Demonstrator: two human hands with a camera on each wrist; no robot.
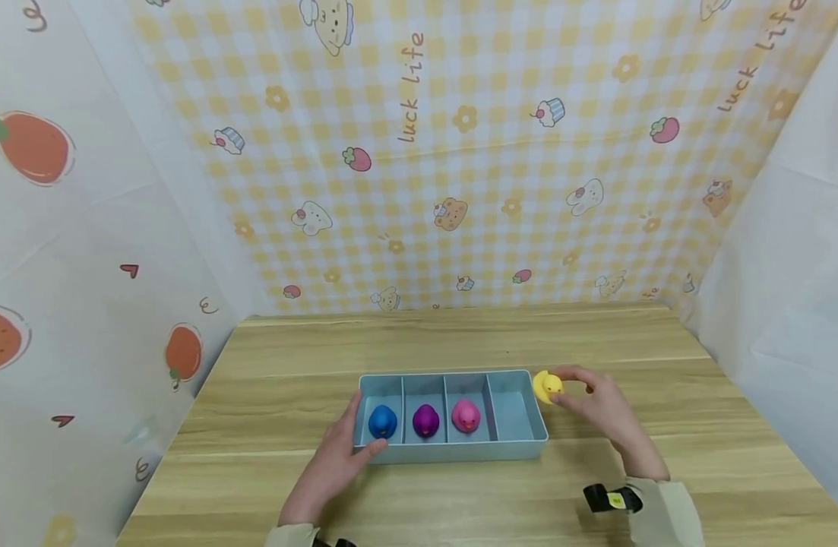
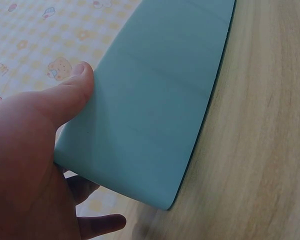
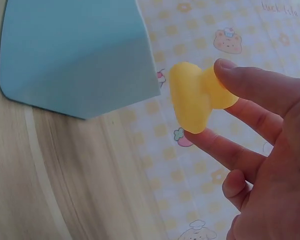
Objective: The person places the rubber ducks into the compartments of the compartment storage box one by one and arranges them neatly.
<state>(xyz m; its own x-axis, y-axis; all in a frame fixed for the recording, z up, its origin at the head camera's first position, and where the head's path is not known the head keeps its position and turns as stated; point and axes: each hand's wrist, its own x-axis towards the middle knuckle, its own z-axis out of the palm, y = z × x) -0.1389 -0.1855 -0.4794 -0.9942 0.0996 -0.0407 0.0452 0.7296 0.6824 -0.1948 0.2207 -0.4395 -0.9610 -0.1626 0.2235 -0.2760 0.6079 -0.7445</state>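
A grey-blue divided tray (image 1: 453,453) lies on the table, its compartments in a row. From the left, three of them hold a blue rubber duck (image 1: 382,422), a purple duck (image 1: 425,421) and a pink duck (image 1: 466,416); the rightmost has nothing in it. My left hand (image 1: 336,456) holds the tray's left end, thumb over the front rim and fingers along the end wall. Just off the tray's right end, my right hand (image 1: 603,406) pinches a yellow rubber duck (image 1: 548,387) between thumb and fingers. The right wrist view shows this yellow duck (image 3: 190,97) raised beside the tray's corner.
The wooden table (image 1: 446,501) runs back to a yellow checked cloth (image 1: 460,175) with cartoon prints. White sheets stand along the left side (image 1: 104,228) and the right side (image 1: 788,304).
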